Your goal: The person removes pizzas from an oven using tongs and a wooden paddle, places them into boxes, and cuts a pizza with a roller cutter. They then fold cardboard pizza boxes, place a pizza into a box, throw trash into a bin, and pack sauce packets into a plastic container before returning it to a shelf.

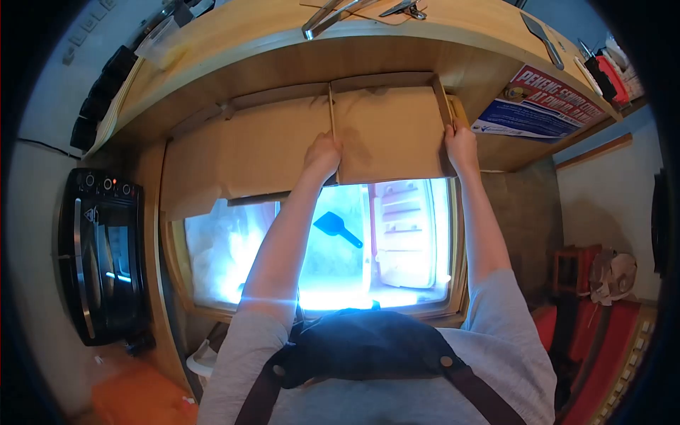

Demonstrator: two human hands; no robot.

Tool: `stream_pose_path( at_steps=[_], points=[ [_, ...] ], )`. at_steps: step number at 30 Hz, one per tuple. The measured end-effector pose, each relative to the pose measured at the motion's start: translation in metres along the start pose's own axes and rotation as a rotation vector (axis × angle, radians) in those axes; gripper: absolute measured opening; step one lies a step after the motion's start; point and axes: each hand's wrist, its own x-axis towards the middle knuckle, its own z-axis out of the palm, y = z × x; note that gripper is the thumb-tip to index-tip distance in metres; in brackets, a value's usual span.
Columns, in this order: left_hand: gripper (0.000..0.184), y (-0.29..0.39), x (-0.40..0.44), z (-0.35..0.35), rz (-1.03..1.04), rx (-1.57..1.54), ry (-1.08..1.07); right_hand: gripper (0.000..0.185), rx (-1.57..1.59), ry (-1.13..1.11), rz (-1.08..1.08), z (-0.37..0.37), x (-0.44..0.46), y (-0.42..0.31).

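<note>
My left hand (324, 155) is closed on the left side wall of a shallow cardboard tray (389, 131). On the opposite wall, my right hand (462, 146) grips the same tray. A second cardboard piece (262, 145), also with a raised back edge, lies directly to its left. Both cover the far part of a brightly lit chest (459, 248) with a wooden frame. Inside the chest, below my forearms, rest a dark scoop (338, 229) and a pale plastic container or lid (404, 237) at the right. Glare washes out the chest's left section.
A wooden counter (241, 46) curves above the chest, with metal tongs (329, 20), a clip (405, 10) and a spatula (542, 39) on it. A black toaster oven (103, 255) stands left. At right are a printed poster (538, 105) and a red stool (572, 265).
</note>
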Motion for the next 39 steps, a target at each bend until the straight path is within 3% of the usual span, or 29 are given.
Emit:
stream_pose_path(
  at_steps=[4,9,12,14,16,17,18,19,20,21,24,26,28,30,32,35,39],
  points=[
    [0.037,0.005,0.008,0.014,0.003,-0.023,0.022,0.032,-0.022,-0.114,-0.031,0.022,0.029,0.029],
    [0.043,-0.001,0.021,0.036,0.167,-0.218,0.080,0.035,0.151,0.089,-0.070,-0.012,-0.020,0.056],
    [0.047,-0.002,0.020,0.030,0.170,-0.075,0.045,0.033,0.229,0.256,-0.077,-0.055,-0.095,0.088],
    [0.048,0.006,0.005,0.011,0.126,-0.266,-0.207,0.030,0.359,0.254,0.133,-0.077,-0.180,0.121],
    [0.046,-0.010,-0.005,0.033,0.279,-0.437,0.069,0.025,0.453,0.316,0.360,-0.100,-0.275,0.143],
    [0.044,-0.001,-0.035,0.027,0.534,-0.341,0.266,0.023,0.506,0.363,0.504,-0.115,-0.325,0.146],
    [0.043,0.005,-0.069,0.019,0.615,-0.360,0.305,0.020,0.629,0.446,0.628,-0.120,-0.380,0.158],
    [0.043,0.012,-0.104,0.010,0.697,-0.376,0.344,0.018,0.405,0.506,0.631,-0.112,-0.443,0.184],
    [0.043,0.016,-0.135,0.010,0.613,-0.497,0.200,0.016,0.176,0.566,0.654,-0.104,-0.506,0.211],
    [0.041,0.012,-0.159,0.017,0.654,-0.515,0.185,0.016,0.054,0.617,0.760,-0.106,-0.557,0.203],
    [0.037,0.009,-0.229,0.060,0.701,-0.712,-0.056,0.016,-0.044,0.450,1.088,-0.106,-0.699,0.179],
    [0.036,0.005,-0.274,0.100,0.793,-0.632,-0.225,0.020,-0.026,0.380,1.234,-0.108,-0.761,0.150],
    [0.036,0.030,-0.353,0.115,0.756,-0.567,-0.484,0.024,0.021,0.309,1.299,-0.119,-0.789,0.105],
    [0.036,0.046,-0.429,0.134,0.803,-0.728,-0.731,0.026,0.100,0.351,1.215,-0.130,-0.808,0.085],
    [0.034,0.059,-0.487,0.143,1.052,-0.529,-0.834,0.025,0.145,0.257,1.093,-0.169,-0.809,0.068],
    [0.029,0.086,-0.559,0.148,1.264,-0.398,-1.012,0.024,0.139,0.353,1.150,-0.206,-0.827,0.070],
    [0.026,0.116,-0.631,0.195,1.283,-0.253,-1.206,0.018,0.258,0.704,1.095,-0.243,-0.891,0.115]
  ],
)
